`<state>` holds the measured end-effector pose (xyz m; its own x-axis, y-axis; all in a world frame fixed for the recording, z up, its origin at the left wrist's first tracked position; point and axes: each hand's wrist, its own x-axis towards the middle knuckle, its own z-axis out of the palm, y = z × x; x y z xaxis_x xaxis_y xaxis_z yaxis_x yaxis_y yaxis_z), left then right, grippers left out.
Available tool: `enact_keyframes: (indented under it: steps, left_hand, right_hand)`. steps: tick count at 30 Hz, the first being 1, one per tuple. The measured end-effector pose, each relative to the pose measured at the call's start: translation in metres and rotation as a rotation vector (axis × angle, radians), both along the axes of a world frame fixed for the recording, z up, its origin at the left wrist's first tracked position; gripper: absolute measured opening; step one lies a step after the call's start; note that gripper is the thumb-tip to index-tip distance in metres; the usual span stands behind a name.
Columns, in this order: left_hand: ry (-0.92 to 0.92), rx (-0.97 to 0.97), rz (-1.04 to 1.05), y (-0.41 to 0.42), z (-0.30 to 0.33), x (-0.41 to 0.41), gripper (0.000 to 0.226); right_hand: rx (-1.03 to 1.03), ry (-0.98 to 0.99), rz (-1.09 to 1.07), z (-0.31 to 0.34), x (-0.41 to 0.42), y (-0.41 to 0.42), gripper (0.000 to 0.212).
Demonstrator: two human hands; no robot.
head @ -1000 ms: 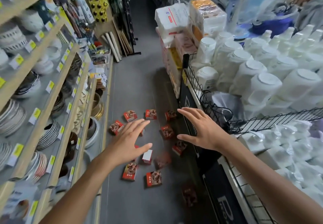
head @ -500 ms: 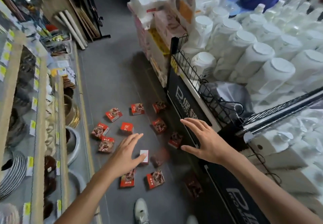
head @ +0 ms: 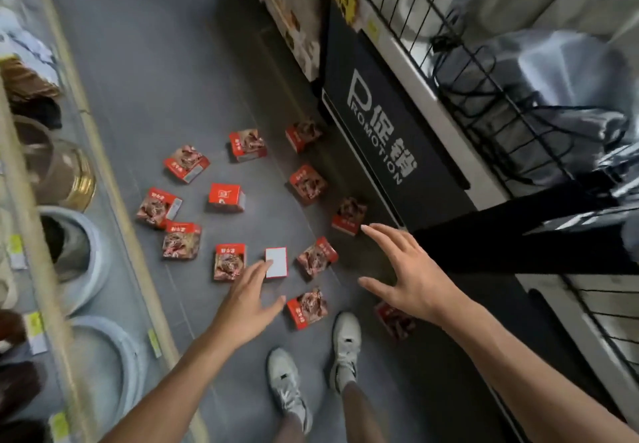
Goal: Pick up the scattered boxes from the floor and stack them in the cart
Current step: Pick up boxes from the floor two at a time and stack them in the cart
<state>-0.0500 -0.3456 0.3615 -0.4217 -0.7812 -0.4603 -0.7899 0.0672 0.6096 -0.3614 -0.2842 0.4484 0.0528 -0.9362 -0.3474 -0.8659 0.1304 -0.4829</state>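
1. The grey floor (head: 145, 72) runs between a shelf of bowls (head: 69, 259) and a black promotion stand (head: 390, 124).
2. Both hands reach down, fingers spread wide, holding nothing: the left hand (head: 247, 304) above a white-faced box (head: 276, 262), the right hand (head: 408, 276) nearer the stand.
3. The red boxes (head: 186, 163) lie scattered on the floor ahead of two white shoes (head: 287, 387).

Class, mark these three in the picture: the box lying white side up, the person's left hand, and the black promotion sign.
White-side-up box (head: 276, 262), head view: centre of its white face.
Left hand (head: 246, 307), head view: back of the hand.
Promotion sign (head: 387, 138), head view: its white lettering.
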Motion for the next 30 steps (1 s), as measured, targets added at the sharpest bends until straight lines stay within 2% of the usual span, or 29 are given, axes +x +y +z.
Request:
enact_keyframes:
  steps: [6, 11, 14, 17, 23, 25, 27, 30]
  left_hand:
    - [-0.095, 0.142, 0.053, 0.005, -0.147, 0.003, 0.102]
    - [-0.192, 0.216, 0.198, 0.007, -0.252, 0.004, 0.102]
    - [-0.184, 0.278, 0.321, -0.003, -0.303, -0.009, 0.097]
    - [-0.166, 0.254, 0.409, -0.020, -0.357, -0.020, 0.111]
    - [-0.334, 0.170, 0.651, -0.044, -0.455, -0.028, 0.141]
    - [-0.316, 0.173, 0.710, -0.046, -0.482, -0.028, 0.148]
    - [-0.261, 0.154, 0.721, -0.042, -0.508, -0.027, 0.146]
    - [-0.216, 0.073, 0.748, -0.031, -0.527, -0.033, 0.131]
  right_hand:
    - [0.066, -0.095, -0.041, -0.143, -0.010, -0.020, 0.088]
    - [0.136, -0.147, -0.033, -0.243, -0.016, -0.027, 0.087]
    - [0.190, -0.185, -0.027, -0.295, -0.017, -0.030, 0.086]
    - [0.219, -0.221, -0.042, -0.348, -0.018, -0.035, 0.086]
    - [0.250, -0.246, -0.075, -0.445, -0.013, -0.032, 0.085]
    - [0.265, -0.269, -0.095, -0.473, -0.015, -0.026, 0.083]
    - [0.264, -0.283, -0.100, -0.495, -0.015, -0.020, 0.084]
    - [0.322, -0.299, -0.124, -0.515, -0.011, -0.015, 0.088]
